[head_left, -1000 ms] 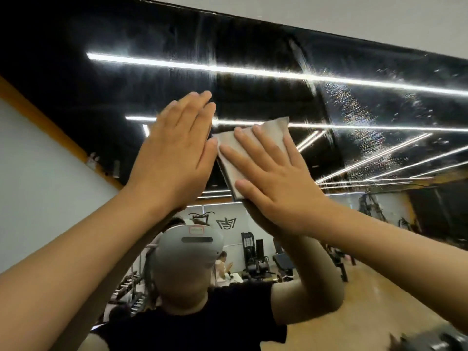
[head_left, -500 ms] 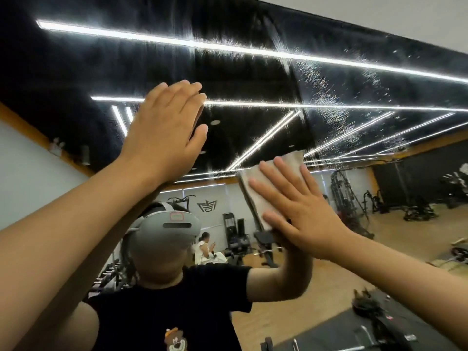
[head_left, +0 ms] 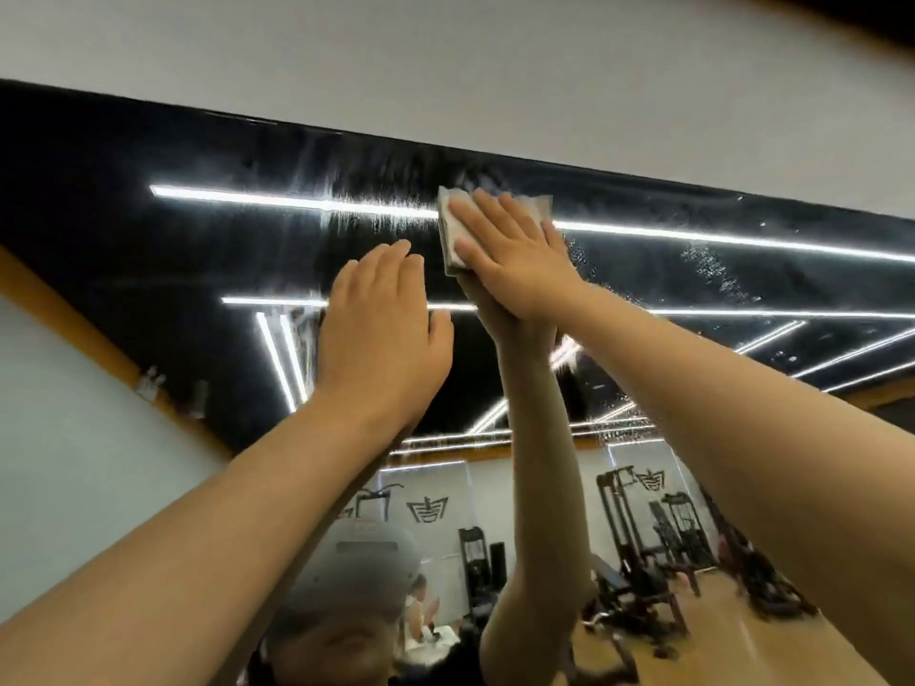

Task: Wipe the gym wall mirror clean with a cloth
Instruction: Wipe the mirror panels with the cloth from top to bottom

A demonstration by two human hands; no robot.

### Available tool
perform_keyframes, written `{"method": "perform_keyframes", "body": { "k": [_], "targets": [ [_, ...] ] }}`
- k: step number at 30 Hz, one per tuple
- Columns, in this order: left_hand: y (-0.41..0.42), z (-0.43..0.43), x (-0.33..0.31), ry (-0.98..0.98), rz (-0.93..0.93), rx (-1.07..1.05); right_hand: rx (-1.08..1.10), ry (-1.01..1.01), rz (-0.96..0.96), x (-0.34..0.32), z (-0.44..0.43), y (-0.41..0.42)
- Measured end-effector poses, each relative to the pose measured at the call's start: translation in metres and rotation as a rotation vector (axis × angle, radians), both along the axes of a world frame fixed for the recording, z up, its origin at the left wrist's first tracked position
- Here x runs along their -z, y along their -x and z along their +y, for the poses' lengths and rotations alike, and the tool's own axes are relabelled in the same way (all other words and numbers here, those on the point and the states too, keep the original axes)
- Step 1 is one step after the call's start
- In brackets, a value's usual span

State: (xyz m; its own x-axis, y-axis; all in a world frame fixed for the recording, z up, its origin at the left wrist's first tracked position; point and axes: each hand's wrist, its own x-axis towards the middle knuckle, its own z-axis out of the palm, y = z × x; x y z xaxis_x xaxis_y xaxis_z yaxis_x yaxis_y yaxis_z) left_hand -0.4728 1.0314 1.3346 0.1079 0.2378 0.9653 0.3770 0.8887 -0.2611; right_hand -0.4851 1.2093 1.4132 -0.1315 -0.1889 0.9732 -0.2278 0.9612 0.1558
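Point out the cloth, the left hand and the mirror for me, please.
cloth (head_left: 449, 227): head view, its bare left edge.
left hand (head_left: 379, 319): head view, back of the hand.
mirror (head_left: 148, 230): head view, dark glass at left.

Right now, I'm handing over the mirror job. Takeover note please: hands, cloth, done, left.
Left hand: open, flat against the mirror, below and left of the cloth.
Right hand: open, straight fingers press the cloth to the glass just under the mirror's top edge.
Done: cannot tell which patches are clean.
Left: streaky smears left of the cloth, droplets to its right.
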Motion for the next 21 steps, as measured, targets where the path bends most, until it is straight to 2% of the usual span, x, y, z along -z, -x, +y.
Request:
{"method": "perform_keyframes", "body": {
  "k": [5, 8, 14, 21],
  "targets": [
    [0.008, 0.047, -0.001, 0.014, 0.035, 0.041, -0.005, -0.057, 0.027, -0.059, 0.014, -0.001],
    [0.011, 0.055, 0.007, -0.012, 0.060, -0.020, 0.029, -0.118, -0.005, -0.086, 0.026, -0.003],
    [0.008, 0.055, 0.005, -0.033, 0.048, -0.098, -0.042, -0.112, -0.002, -0.088, 0.060, -0.002],
    [0.011, 0.054, 0.005, -0.070, 0.032, -0.079, -0.006, -0.039, 0.007, -0.079, 0.160, 0.006]
  ]
}}
